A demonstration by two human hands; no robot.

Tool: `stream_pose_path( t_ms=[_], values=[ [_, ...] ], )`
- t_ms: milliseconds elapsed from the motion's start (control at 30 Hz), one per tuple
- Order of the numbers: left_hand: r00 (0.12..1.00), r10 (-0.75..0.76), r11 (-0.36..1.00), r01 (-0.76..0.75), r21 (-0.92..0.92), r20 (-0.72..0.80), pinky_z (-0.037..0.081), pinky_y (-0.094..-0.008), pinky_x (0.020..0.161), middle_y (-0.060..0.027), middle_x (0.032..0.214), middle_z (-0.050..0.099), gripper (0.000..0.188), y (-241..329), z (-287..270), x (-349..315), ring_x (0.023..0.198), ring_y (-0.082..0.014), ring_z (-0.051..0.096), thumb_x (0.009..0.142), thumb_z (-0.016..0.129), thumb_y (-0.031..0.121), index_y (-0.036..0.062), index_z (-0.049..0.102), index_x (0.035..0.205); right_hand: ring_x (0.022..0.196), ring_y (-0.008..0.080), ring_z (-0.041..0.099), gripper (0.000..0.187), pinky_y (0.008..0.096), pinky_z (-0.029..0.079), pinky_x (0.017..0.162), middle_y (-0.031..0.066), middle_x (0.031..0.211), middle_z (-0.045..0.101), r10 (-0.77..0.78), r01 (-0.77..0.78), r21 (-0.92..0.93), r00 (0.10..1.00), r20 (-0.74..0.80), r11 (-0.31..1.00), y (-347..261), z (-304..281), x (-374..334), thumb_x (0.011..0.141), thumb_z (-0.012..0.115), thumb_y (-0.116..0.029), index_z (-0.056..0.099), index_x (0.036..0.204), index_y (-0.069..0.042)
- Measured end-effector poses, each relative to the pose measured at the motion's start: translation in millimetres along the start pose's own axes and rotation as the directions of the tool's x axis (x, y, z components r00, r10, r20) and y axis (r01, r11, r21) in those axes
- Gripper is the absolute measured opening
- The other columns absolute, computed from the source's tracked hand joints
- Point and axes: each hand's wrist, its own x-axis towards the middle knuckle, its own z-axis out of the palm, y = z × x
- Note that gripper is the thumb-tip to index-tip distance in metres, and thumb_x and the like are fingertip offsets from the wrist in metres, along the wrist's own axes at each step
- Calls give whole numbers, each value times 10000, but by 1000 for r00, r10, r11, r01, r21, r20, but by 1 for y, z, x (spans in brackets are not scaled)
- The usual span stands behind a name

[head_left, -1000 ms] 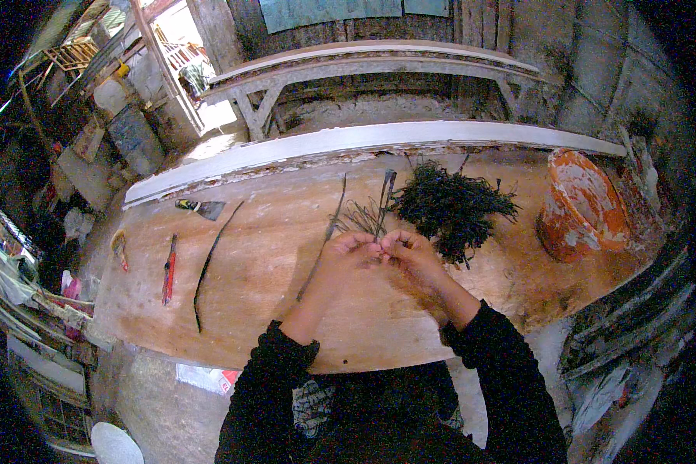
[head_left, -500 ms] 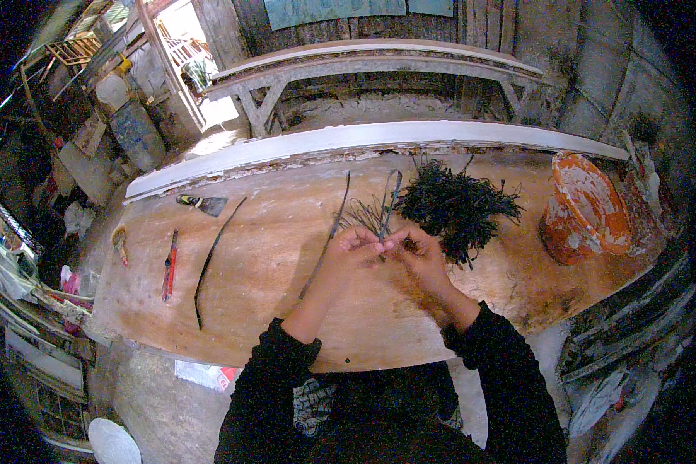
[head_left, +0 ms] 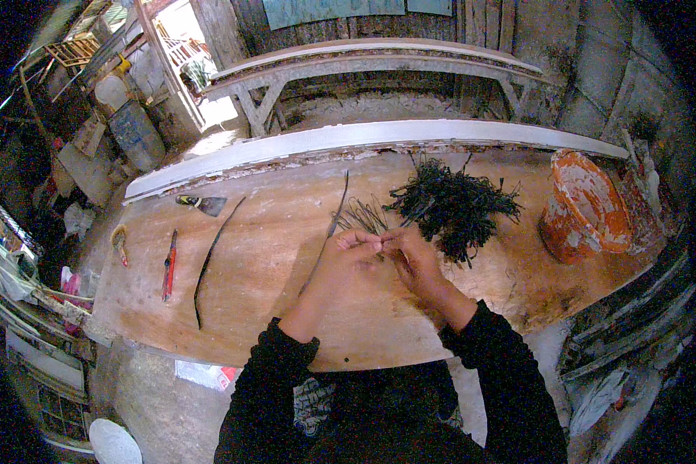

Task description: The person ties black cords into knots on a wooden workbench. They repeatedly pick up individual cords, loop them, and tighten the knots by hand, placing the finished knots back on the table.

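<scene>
While fingers [head_left: 359, 237] meet, thin looped strands [head_left: 366, 216], tangled black bundle [head_left: 456, 205], wooden tabletop [head_left: 267, 259]

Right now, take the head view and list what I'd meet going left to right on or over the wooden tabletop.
Brush → red tool → leftmost dark strip → left hand → black pile of strips → orange bucket.

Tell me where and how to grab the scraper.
Grip the handle, probably best from the near left: the scraper lies with its handle toward the left and its blade toward the right, while the white board runs behind it.
</scene>
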Motion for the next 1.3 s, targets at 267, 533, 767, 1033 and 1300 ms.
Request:
stream_pose_path(
  t_ms=[267, 533, 767, 1033, 1300],
  values=[
    [969, 248, 953, -244, 180, -2, 423, -210, 551, -17, 752, 548, 185, -2, 8, 4, 670, -95, 514, 725, 581, 57, 42, 493, 887, 649, 138, 497, 65, 243, 400, 594, 44, 713, 519, 64, -35, 182, 986, -156, 983, 2, 5, 3, 746, 546, -62, 485, 752, -40],
    [912, 409, 892, -405, 200, 23, 439, -221, 536, -42, 729, 527, 386, -3, 14, -1, 657, -125, 518, 705, 587, 8, 88, 343, 993, 595, 81, 476, 110, 202, 386, 565, 5, 661, 508, 331, -317, 632, 938, 102, 707, -4, -4, 10, 744, 571, -103, 474, 747, -52],
    [910, 414, 898, -407, 166, -11, 440, -223, 536, -51, 733, 533, 482, -7, 13, 1, 655, -129, 525, 692, 602, 8, 97, 302, 1059, 658, 102, 510, 94, 216, 400, 609, 19, 721, 569, 325, -278, 481, 945, -17, 832, -7, -2, 5, 726, 583, -100, 575, 786, -28],
    [913, 406, 906, -395, 149, -47, 440, -220, 477, -61, 746, 540, 551, -4, 11, 1, 631, -127, 528, 681, 615, 10, 108, 277, 1105, 717, 134, 529, 127, 245, 403, 673, 38, 731, 595, 192, -166, 208, 975, -110, 964, -6, -3, 3, 701, 600, -87, 618, 824, -57],
    [860, 509, 781, -443, 439, -39, 454, -225, 513, -49, 748, 533, 464, -11, 10, 0, 680, -122, 536, 665, 593, -50, 70, 357, 1046, 713, 104, 531, 103, 209, 421, 627, 44, 772, 560, 108, -93, 147, 989, -98, 985, -4, 1, 3, 714, 588, -37, 587, 815, -16]
  ],
)
